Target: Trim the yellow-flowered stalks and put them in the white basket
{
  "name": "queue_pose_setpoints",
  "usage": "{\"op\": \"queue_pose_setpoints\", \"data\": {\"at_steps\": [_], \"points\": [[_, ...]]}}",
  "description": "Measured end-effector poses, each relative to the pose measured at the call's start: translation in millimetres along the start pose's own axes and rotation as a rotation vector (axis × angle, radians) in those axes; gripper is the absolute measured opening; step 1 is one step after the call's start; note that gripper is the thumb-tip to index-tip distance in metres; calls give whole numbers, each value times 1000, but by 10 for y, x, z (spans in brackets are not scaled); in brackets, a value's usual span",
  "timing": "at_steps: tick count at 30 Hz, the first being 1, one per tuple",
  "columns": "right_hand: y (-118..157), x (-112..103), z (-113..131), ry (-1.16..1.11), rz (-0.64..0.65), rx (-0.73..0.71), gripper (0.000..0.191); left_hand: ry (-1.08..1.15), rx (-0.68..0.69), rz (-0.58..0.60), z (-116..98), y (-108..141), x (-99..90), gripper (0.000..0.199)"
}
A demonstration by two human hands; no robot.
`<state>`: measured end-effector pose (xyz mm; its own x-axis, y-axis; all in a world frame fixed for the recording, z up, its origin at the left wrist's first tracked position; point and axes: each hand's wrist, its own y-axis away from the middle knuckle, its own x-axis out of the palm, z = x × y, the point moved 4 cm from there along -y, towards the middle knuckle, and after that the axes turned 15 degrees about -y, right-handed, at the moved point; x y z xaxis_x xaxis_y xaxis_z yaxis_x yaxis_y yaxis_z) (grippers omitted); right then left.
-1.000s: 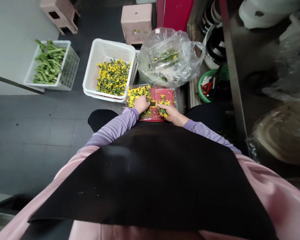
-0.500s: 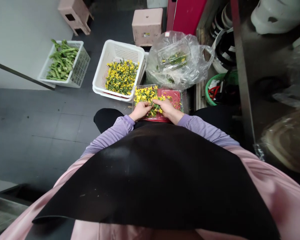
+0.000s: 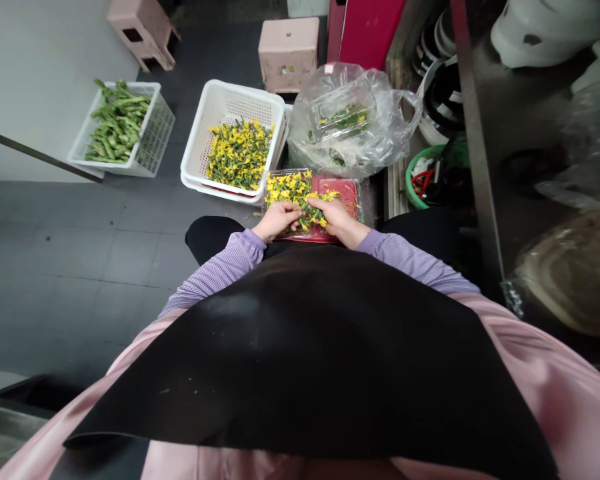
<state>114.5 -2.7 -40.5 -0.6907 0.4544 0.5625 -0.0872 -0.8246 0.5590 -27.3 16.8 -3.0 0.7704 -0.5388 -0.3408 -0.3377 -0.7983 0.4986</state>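
Here, the right hand (image 3: pixel 337 222) is closed on a bunch of yellow-flowered stems (image 3: pixel 314 213), held above a red tray (image 3: pixel 347 189); the left hand (image 3: pixel 279 221) has its fingertips drawn together at the bunch, whether gripping a stem I cannot tell; more yellow flowers (image 3: pixel 286 187) lie just beyond it; a white basket (image 3: pixel 245 105) stands farther left.

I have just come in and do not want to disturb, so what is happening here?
A person's right hand holds a bunch of yellow-flowered stems over a red tray. The left hand is close beside it; whether it grips anything is hard to tell. More yellow blossoms lie just beyond the left hand. The white basket holds many more.
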Motion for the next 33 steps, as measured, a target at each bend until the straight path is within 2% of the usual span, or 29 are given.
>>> {"op": "queue_pose_setpoints", "data": {"at_steps": [4, 7, 10, 12, 14, 17, 21, 24, 28, 33], "points": [[-7, -33, 86, -81, -52, 89, 4, 99, 59, 39, 7, 15, -53, 9], [9, -139, 174, -120, -75, 200, 14, 232, 54, 35, 20, 27, -90, 11], [77, -231, 155, -80, -15, 358, 12, 319, 29, 11, 23, 24, -92, 15], [120, -258, 92, -34, 34, 407, 7, 338, 21, 8, 19, 16, -64, 14], [130, -255, 32, 2, 77, 367, 8, 336, 10, 6, 20, 8, -25, 12], [102, -231, -11, 60, 124, 211, 6, 296, -24, 14, 34, 12, 35, 13], [86, -230, -1, 185, 150, -18, 18, 131, -130, 57, 57, 49, 85, 12], [83, -223, -7, 264, 203, -139, 26, 1, -181, 59, 55, 73, 83, 21], [39, -229, -29, 321, 226, -187, 28, -38, -186, 53, 34, 81, 67, 30], [23, -236, -30, 249, 195, -129, 25, -41, -163, 50, 31, 73, 64, 25]]}}
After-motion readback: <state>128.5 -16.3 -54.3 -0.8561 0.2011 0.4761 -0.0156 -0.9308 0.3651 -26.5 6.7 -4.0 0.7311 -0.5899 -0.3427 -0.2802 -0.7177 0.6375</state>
